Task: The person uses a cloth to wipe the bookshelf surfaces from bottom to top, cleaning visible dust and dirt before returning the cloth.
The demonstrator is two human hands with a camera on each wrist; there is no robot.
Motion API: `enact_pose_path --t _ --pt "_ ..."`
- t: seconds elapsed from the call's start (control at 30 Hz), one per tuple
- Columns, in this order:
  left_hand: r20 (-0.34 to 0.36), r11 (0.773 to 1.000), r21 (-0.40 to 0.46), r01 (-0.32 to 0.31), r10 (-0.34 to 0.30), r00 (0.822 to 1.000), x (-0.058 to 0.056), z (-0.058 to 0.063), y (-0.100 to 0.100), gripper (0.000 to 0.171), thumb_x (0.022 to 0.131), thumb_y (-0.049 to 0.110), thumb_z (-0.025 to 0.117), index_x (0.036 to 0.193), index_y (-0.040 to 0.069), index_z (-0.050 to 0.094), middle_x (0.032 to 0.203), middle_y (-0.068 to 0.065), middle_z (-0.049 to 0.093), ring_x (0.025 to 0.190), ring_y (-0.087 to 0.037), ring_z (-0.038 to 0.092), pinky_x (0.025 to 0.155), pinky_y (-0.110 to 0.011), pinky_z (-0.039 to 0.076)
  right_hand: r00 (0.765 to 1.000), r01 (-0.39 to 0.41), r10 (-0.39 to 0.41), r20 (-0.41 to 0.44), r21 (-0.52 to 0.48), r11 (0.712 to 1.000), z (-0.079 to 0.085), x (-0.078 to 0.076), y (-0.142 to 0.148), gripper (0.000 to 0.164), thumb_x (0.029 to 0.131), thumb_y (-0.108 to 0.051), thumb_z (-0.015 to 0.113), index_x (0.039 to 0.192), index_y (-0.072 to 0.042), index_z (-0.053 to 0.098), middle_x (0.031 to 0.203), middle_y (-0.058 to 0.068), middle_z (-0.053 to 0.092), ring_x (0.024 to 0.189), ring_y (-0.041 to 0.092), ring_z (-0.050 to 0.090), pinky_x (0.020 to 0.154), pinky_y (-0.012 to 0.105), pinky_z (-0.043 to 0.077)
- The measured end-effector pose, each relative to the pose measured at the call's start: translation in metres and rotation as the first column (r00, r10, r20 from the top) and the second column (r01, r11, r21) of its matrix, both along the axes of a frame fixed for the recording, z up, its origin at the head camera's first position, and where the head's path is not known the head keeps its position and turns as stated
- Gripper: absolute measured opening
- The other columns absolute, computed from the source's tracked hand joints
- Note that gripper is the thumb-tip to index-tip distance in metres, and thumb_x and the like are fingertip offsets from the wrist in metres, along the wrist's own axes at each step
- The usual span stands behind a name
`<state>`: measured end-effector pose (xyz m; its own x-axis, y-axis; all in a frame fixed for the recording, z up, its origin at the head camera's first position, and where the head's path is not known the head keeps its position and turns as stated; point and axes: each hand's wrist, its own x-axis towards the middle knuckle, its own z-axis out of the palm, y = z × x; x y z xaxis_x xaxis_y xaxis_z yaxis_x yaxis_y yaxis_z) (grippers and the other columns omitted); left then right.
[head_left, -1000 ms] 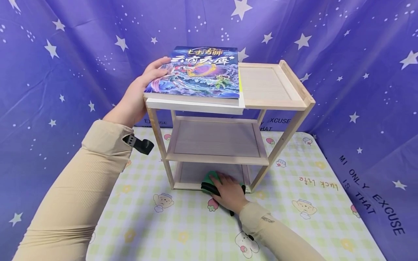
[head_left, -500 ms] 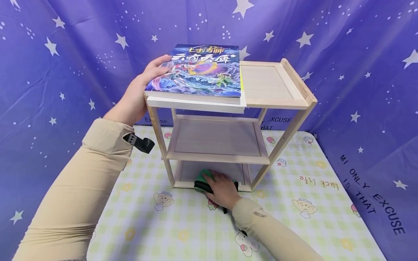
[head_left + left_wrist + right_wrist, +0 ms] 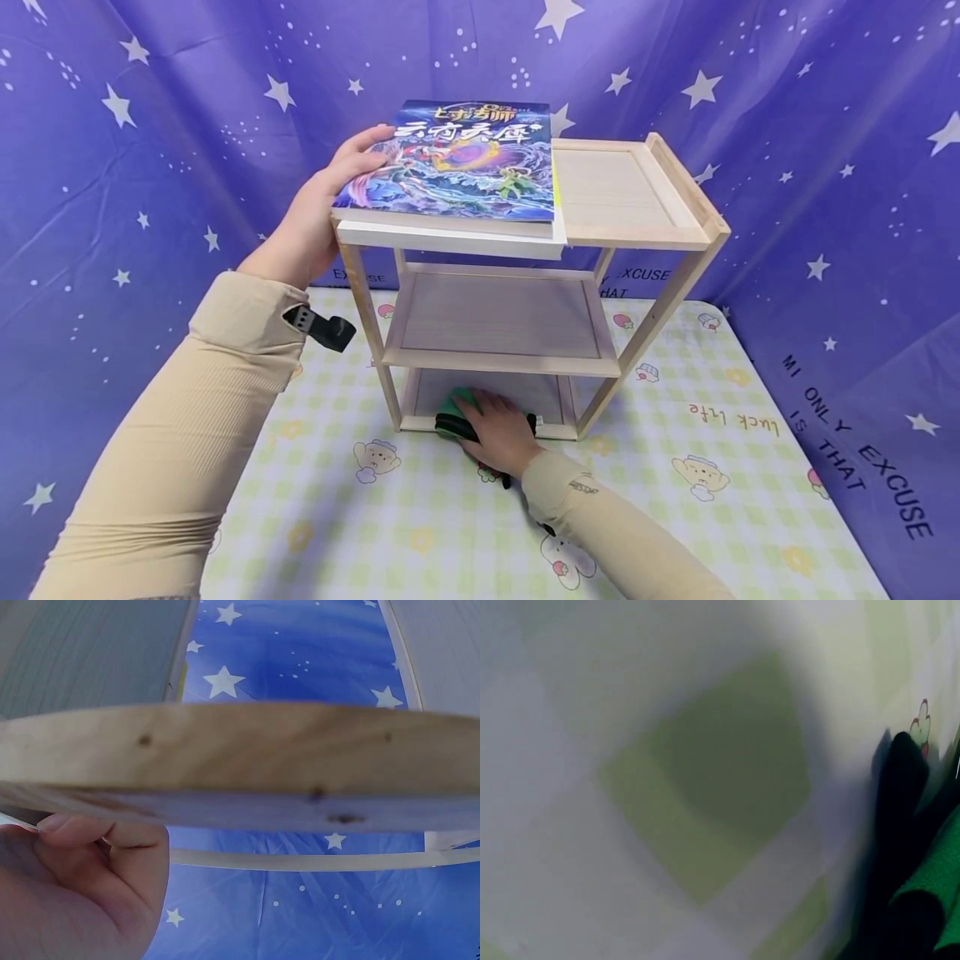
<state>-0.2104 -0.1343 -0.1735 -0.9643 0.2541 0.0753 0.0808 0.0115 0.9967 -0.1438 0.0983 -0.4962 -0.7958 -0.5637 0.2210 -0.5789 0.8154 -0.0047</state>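
My left hand (image 3: 303,221) holds the upper left corner of a light wooden shelf rack (image 3: 510,364), its fingers lying over the left edge of a blue illustrated book (image 3: 465,171). A thicker white-paged book (image 3: 450,237) lies beneath that one on the top shelf. In the left wrist view, bent fingers (image 3: 135,862) sit beside the rack's wooden plank (image 3: 247,746). Down at the front of the bottom shelf, my right hand (image 3: 498,433) grips a soft green pad with black edging (image 3: 456,408). Green fabric and a black strap-like part (image 3: 901,780) show in the right wrist view.
The rack's middle shelf (image 3: 502,317) is just above the right hand. A checked, cartoon-printed cloth (image 3: 420,517) covers the table. Purple star-printed curtains (image 3: 817,167) close off the back and both sides.
My right hand has slid left along the front of the bottom shelf, carrying the green pad with it. The left hand keeps its place at the books and the rack's corner.
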Motion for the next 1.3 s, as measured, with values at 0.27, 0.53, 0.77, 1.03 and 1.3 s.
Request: enact_pose_path --t 0.27,0.53,0.77,1.03,1.3 --pt "0.002 1.0 0.001 0.0 0.0 1.0 0.0 0.0 0.0 0.047 0.1 0.038 0.046 0.147 0.041 0.04 0.163 0.01 0.017 0.146 -0.019 0.029 0.12 -0.04 0.022 1.0 -0.007 0.007 0.014 -0.003 1.0 0.005 -0.001 -0.01 0.065 0.09 -0.048 0.067 0.144 -0.016 0.051 0.141 0.014 0.055 0.126 0.031 0.056 0.104 0.043 0.047" --pt "0.01 1.0 0.03 0.001 -0.001 1.0 0.0 0.0 0.001 0.047 0.1 0.038 0.047 0.146 0.041 0.041 0.162 0.009 0.019 0.144 -0.02 0.032 0.119 -0.039 0.023 0.999 0.002 -0.004 0.032 0.039 0.999 0.005 -0.004 -0.023 0.065 0.091 -0.05 0.065 0.145 -0.018 0.049 0.143 0.013 0.054 0.129 0.029 0.054 0.105 0.04 0.046" --pt "0.002 1.0 0.027 0.001 -0.001 1.0 -0.001 0.0 0.001 0.048 0.1 0.038 0.046 0.147 0.04 0.041 0.163 0.009 0.018 0.145 -0.019 0.03 0.12 -0.038 0.023 0.998 0.012 -0.015 0.053 0.061 0.998 0.004 -0.007 -0.03 0.066 0.092 -0.052 0.063 0.147 -0.02 0.047 0.145 0.013 0.053 0.131 0.027 0.053 0.108 0.039 0.044" --pt "0.017 1.0 0.025 -0.003 0.002 1.0 0.0 0.0 0.0 0.047 0.1 0.038 0.046 0.147 0.041 0.041 0.163 0.01 0.017 0.146 -0.019 0.029 0.12 -0.038 0.022 0.999 0.032 -0.035 0.034 0.078 0.996 0.004 -0.003 -0.031 0.07 0.091 -0.056 0.062 0.149 -0.022 0.044 0.153 0.012 0.044 0.138 0.03 0.046 0.112 0.044 0.039" --pt "0.0 0.999 0.036 0.002 -0.002 1.0 0.0 0.0 0.0 0.047 0.1 0.037 0.046 0.147 0.039 0.041 0.162 0.01 0.018 0.145 -0.019 0.03 0.12 -0.037 0.023 0.999 -0.017 0.024 -0.047 0.126 0.992 -0.002 0.013 -0.031 0.053 0.101 -0.044 0.05 0.15 -0.026 0.043 0.159 0.0 0.037 0.145 0.027 0.037 0.116 0.047 0.033"
